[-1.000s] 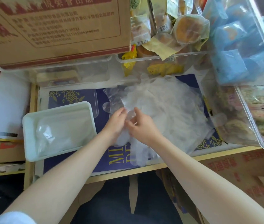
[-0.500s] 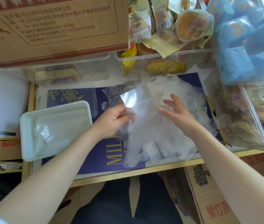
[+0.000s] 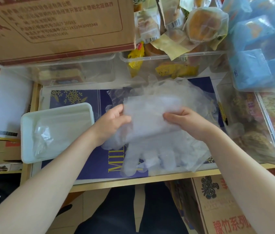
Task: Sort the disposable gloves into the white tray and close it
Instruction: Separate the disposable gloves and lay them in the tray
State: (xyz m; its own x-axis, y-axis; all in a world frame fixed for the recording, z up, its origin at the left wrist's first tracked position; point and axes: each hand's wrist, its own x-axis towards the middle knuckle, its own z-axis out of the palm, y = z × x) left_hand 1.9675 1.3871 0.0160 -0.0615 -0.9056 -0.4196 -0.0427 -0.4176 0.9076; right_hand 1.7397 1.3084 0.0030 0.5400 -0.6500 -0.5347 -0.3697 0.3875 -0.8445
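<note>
the held glove [image 3: 150, 119] is a thin see-through one, lifted a little above the desk [image 3: 133, 182]. the left hand [image 3: 111, 123] pinches its left edge with thumb and fingers. the right hand [image 3: 185, 121] pinches its right edge the same way, so both hands are curled onto this one glove and it is stretched flat between them. its floppy fingers hang down toward the person.

under and behind it lies the pile of gloves [image 3: 180, 98], a big messy heap on the blue mat [image 3: 76, 98].

the white tray [image 3: 57, 108] sits to the left, near the left hand but not touching it. it is open. something clear and crinkly lies inside it, probably a glove or two, but it is hard to tell. no lid can be picked out.

so the job looks like it has only just got going. most gloves are not in the tray yet, and closing it comes last.

around all this are clear bins of wrapped snacks [image 3: 184, 39], blue packets [image 3: 258, 48] and a cardboard box [image 3: 57, 27].
</note>
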